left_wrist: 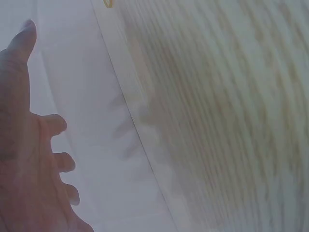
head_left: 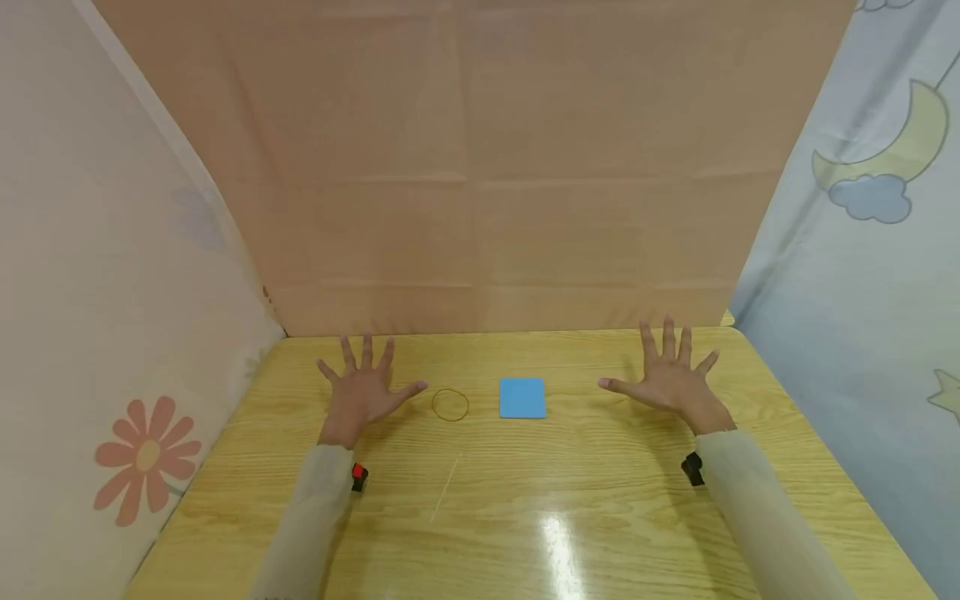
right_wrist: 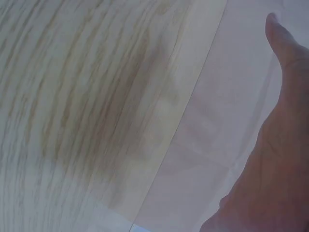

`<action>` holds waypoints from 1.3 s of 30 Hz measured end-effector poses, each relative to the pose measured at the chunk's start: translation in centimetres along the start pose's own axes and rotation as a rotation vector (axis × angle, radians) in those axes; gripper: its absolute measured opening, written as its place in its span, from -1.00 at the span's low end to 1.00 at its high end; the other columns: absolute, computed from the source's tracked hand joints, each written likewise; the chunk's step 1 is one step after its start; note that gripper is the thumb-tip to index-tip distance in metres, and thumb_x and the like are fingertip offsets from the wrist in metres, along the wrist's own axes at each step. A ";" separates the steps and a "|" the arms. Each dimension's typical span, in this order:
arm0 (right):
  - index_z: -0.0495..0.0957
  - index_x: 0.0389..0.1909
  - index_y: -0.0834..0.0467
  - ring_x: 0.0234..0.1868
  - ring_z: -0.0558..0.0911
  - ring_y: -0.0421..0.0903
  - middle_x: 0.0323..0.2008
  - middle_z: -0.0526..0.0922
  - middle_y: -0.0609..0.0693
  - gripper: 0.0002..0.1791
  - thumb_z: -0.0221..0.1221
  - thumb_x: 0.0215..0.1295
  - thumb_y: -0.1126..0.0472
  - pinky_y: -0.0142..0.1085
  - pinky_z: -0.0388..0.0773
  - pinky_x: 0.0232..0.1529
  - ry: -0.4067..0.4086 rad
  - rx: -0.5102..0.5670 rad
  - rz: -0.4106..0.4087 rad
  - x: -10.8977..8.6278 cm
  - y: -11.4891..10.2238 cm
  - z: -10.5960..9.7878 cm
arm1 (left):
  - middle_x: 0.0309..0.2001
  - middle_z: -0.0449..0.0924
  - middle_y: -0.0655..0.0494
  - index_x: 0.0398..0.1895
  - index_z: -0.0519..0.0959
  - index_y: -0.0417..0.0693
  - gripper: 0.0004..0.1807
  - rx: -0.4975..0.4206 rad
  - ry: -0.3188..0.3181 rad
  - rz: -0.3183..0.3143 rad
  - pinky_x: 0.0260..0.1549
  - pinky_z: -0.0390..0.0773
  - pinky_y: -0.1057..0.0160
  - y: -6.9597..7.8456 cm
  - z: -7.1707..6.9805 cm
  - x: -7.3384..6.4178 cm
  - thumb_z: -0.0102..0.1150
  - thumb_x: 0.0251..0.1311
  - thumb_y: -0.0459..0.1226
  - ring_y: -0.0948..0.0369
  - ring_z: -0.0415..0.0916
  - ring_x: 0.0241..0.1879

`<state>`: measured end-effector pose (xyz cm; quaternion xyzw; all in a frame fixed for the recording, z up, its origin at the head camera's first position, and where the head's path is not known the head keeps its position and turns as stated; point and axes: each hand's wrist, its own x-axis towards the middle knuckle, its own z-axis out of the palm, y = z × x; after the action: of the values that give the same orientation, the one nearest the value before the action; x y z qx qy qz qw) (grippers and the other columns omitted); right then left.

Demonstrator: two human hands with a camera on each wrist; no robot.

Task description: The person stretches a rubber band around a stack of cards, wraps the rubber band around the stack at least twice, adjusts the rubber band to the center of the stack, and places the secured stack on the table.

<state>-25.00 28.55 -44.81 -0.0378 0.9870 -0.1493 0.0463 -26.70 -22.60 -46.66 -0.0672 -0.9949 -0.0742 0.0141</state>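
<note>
A thin yellow-brown rubber band (head_left: 450, 419) lies in a loose ring on the wooden table (head_left: 600, 533). To its right is a flat blue square (head_left: 522, 398) with slightly rounded corners. My left hand (head_left: 363, 393) is spread wide over the left part of the table, its thumb pointing toward the rubber band. Over on the right, my right hand (head_left: 670, 382) is spread as well, thumb toward the blue square but well apart from it. Both hands hold nothing. In the left wrist view, a bit of the rubber band (left_wrist: 109, 3) shows at the top edge.
A brown sheet (head_left: 465, 167) rises behind the table's far edge. Patterned cloths hang at the sides, one with a red flower (head_left: 147, 456), the other with a moon (head_left: 915, 137). Light glares off the table's near middle.
</note>
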 end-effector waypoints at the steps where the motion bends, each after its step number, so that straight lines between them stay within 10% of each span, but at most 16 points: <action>1: -0.67 0.65 0.00 0.54 -0.70 0.55 0.56 -0.85 0.31 0.49 0.05 0.17 -0.72 0.76 -0.73 0.12 -0.010 0.006 0.004 0.0 0.0 0.0 | 0.71 -0.35 -0.30 0.75 -0.13 0.17 0.25 -0.001 0.001 0.003 0.20 -0.54 -0.82 0.1 0.0 0.0 -0.27 0.17 0.68 -0.48 -0.61 0.61; 14: -0.61 0.68 0.05 0.58 -0.53 0.63 0.60 -0.73 0.40 0.50 0.10 0.17 -0.69 0.71 -0.46 0.33 -0.024 0.020 -0.024 0.0 -1.0 0.2 | 0.71 -0.32 -0.27 0.75 -0.14 0.21 0.24 -0.016 0.001 0.032 0.36 -0.32 -0.75 1.5 -0.3 0.0 -0.24 0.16 0.68 -0.48 -0.41 0.64; 23: -0.50 0.70 0.11 0.61 -0.39 0.63 0.62 -0.71 0.36 0.50 0.15 0.16 -0.67 0.58 -0.08 0.47 -0.004 0.049 -0.056 0.2 -2.5 -0.2 | 0.71 -0.25 -0.29 0.74 -0.09 0.15 0.26 -0.079 0.024 0.052 0.39 0.33 -0.46 2.1 -0.1 0.0 -0.21 0.16 0.67 -0.50 -0.23 0.62; 29: -0.58 0.69 0.06 0.61 -0.38 0.61 0.59 -0.83 0.29 0.54 0.17 0.13 -0.68 0.44 0.56 0.07 -0.021 0.078 -0.061 0.2 -3.3 0.0 | 0.71 -0.17 -0.25 0.74 -0.05 0.09 0.25 -0.103 0.006 0.070 -0.22 0.74 -0.20 2.6 -0.1 0.1 -0.20 0.19 0.65 -0.45 -0.08 0.61; 39: -0.58 0.69 0.09 0.61 -0.32 0.62 0.61 -0.68 0.42 0.55 0.22 0.14 -0.64 0.18 0.70 -0.23 -0.027 0.131 -0.065 0.6 -4.4 0.0 | 0.63 0.15 -0.30 0.73 -0.02 -0.05 0.25 -0.146 0.003 0.117 0.17 0.58 -0.41 3.3 0.1 0.4 -0.14 0.24 0.60 -0.36 0.14 0.58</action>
<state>-25.33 24.33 -43.60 -0.0689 0.9726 -0.2146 0.0570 -26.67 -19.27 -46.28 -0.1262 -0.9811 -0.1456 0.0150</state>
